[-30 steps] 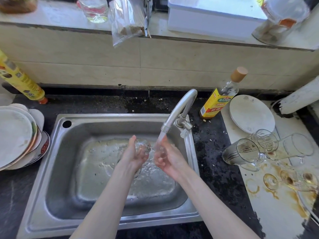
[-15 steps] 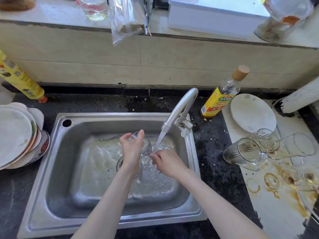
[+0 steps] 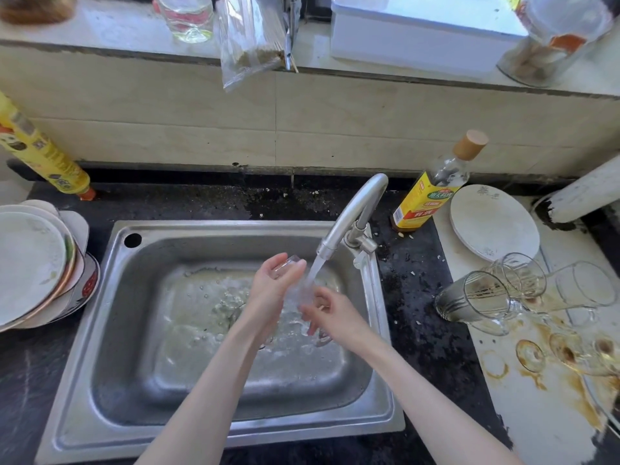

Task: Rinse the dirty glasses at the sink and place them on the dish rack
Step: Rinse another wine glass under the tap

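While water is running from the tap [image 3: 339, 229], the left hand [image 3: 273, 285] is gripping the glass [image 3: 290, 268] at frame center; the right hand [image 3: 330, 312] is rubbing it, fingers curled. Wet glass is likely slippery and fragile; grip the body.

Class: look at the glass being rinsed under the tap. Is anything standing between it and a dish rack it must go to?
No dish rack is visible, so the path cannot be judged. The glass is gripped by the left hand over the sink, the right hand at its lower end. Dirty glasses lie on the counter to the right.
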`<move>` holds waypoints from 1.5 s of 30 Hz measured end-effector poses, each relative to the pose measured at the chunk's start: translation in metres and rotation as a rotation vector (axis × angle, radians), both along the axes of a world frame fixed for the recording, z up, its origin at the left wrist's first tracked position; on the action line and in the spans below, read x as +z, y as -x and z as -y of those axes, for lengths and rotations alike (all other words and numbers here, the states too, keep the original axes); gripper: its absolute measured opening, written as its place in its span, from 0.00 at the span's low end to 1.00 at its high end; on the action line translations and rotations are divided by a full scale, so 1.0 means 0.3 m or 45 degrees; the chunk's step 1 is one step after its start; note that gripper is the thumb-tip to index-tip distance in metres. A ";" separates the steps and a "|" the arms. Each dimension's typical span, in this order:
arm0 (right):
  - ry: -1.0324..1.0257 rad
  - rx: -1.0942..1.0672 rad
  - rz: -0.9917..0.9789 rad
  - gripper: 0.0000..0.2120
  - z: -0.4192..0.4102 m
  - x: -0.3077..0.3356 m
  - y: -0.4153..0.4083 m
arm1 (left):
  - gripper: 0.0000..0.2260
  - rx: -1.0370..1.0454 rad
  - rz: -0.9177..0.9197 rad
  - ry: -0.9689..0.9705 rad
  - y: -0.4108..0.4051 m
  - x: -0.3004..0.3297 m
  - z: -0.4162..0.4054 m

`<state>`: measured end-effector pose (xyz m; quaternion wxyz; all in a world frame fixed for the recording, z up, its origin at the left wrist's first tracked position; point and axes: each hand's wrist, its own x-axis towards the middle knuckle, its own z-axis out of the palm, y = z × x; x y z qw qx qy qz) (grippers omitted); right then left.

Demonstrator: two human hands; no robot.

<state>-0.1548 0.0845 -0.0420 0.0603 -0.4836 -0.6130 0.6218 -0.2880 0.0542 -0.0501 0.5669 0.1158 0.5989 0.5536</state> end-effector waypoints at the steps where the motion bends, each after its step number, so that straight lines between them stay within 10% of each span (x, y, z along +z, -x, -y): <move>1: -0.108 0.000 0.057 0.08 0.011 -0.005 0.005 | 0.32 0.010 -0.012 -0.009 -0.014 -0.003 0.001; 3: -0.202 -0.032 0.075 0.13 0.030 -0.004 0.014 | 0.29 0.003 0.039 -0.057 -0.035 0.004 0.000; 10: 0.887 -0.111 -0.543 0.29 0.002 0.043 -0.005 | 0.20 -0.478 0.316 -0.317 0.023 0.005 0.015; 17: -0.712 0.372 0.747 0.27 0.043 0.019 0.002 | 0.18 0.032 0.091 0.088 -0.045 -0.042 0.012; 24: 0.714 -0.169 -0.403 0.26 0.024 -0.010 -0.031 | 0.15 -0.333 0.361 -0.304 -0.006 0.003 0.053; 30: 0.212 -0.118 -0.347 0.17 0.000 -0.021 -0.047 | 0.19 -0.274 -0.318 -0.158 -0.010 0.051 0.071; 45: 0.618 -0.339 -0.558 0.16 -0.051 -0.030 -0.048 | 0.29 -0.438 -0.989 -0.284 0.006 0.008 0.077</move>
